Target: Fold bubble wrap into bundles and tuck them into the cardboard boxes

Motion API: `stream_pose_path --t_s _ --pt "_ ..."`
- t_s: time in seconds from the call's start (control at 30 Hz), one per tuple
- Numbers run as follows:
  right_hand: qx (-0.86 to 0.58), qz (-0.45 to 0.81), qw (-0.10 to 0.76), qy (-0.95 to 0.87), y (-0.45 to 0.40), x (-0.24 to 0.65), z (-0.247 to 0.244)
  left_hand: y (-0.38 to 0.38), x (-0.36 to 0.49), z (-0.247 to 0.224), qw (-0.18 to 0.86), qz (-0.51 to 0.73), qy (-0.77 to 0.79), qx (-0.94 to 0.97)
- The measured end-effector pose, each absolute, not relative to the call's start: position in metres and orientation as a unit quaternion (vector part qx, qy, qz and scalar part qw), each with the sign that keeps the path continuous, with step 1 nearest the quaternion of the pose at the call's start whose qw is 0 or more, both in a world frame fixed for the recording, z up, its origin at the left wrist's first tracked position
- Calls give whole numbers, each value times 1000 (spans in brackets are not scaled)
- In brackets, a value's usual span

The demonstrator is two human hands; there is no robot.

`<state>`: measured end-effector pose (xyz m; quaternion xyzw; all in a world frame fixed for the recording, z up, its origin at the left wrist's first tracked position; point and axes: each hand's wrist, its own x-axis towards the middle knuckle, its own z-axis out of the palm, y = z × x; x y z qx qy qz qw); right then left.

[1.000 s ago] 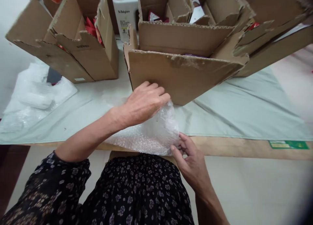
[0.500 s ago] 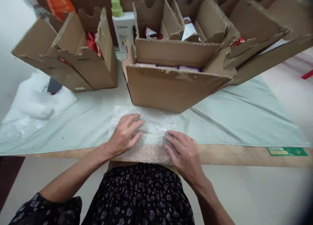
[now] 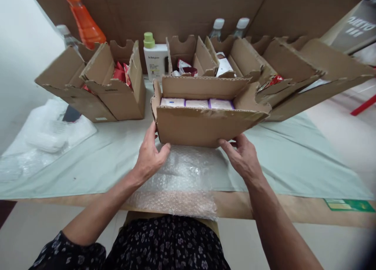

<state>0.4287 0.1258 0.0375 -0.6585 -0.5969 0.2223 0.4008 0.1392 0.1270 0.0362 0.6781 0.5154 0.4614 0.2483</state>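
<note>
The front cardboard box [image 3: 190, 127] stands in front of me, holding packs with white tops and purple edges [image 3: 196, 104]. At its lower left corner is my left hand [image 3: 151, 156], fingers along the side and thumb by the bottom front edge. My right hand [image 3: 242, 154] grips the lower right corner, its thumb on the front face and its fingertips partly hidden behind the box. Between my forearms a sheet of bubble wrap [image 3: 182, 183] lies flat, running from the box's foot to the table's front edge.
Behind stand more open cardboard boxes [image 3: 129, 101], some with red packets. A white bottle with a green cap [image 3: 157, 60] and an orange bottle [image 3: 86, 27] are at the back. Bubble wrap [image 3: 44, 133] is heaped at left. A green card [image 3: 348, 205] lies at the front right edge.
Both hands have left the bubble wrap and moved forward to the lower corners of the front box. The view has tilted up, showing more of the back and the packs inside.
</note>
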Motion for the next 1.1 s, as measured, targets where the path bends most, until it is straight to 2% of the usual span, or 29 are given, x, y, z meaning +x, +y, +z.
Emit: stream_pose_path --t_s 0.27,0.47,0.57,0.73,0.8,0.97,1.1 --pt "-617 192 456 -611 140 429 22 138 140 32 234 454 505 696" --pt "-620 61 496 -605 83 424 42 95 124 28 97 465 506 720" --pt "-567 52 446 -691 58 393 52 73 125 28 66 407 440 798" --pt "-468 88 201 -856 53 342 24 62 125 12 83 199 394 894" --pt "-479 62 150 -863 50 347 8 59 108 5 70 134 402 903" --pt "-555 -16 141 -820 28 392 3 43 61 7 42 117 483 867" --pt "-553 -17 178 -814 21 379 20 36 77 15 49 141 466 872"
